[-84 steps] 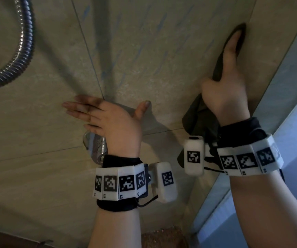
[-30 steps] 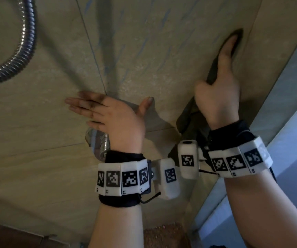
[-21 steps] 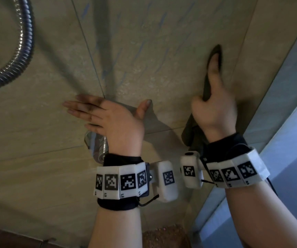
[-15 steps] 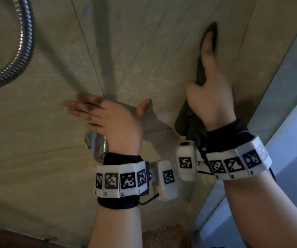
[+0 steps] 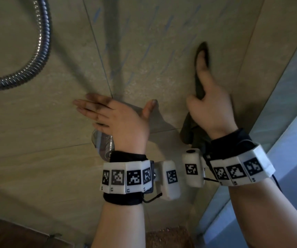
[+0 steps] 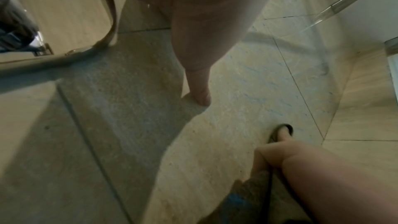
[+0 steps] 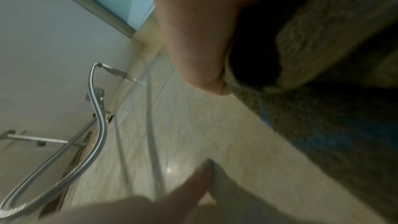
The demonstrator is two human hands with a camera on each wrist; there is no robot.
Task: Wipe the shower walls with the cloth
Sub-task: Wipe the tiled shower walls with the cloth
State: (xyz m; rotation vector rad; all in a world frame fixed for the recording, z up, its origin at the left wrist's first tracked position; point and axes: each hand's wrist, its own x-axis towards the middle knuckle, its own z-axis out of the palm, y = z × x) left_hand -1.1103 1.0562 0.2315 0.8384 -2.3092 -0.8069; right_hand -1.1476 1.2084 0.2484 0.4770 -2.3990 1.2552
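Nearest to us, both forearms reach up to the wall, each wrist wrapped in a black strap with a white marker band [image 5: 126, 176].

Our left hand [image 5: 119, 119] lies flat on the tiled shower wall [image 5: 162, 72], fingers [image 5: 87, 108] straight and pressed together, pointing left, thumb held out to the right. Under its wrist a chrome fitting [image 5: 103, 142] sticks out of the wall, partly hidden by the hand.

To the right, our right hand [image 5: 212, 110] holds the dark cloth [image 5: 189, 131] against the wall. The thumb pinches the cloth by the palm; one finger [image 5: 202, 63] is stretched up over it, pressing it to the tile. We cannot tell how the other fingers lie. The cloth's slack hangs below the palm toward the wrist; its tip shows just past the fingertip. In the right wrist view the cloth [image 7: 323, 91] touches the tile.

Farther, faint blue streaks [image 5: 147, 51] mark the wall. Far left, a metal shower hose [image 5: 42, 51] curves down. At right, a pale frame edge [image 5: 278, 90] borders the tiles.
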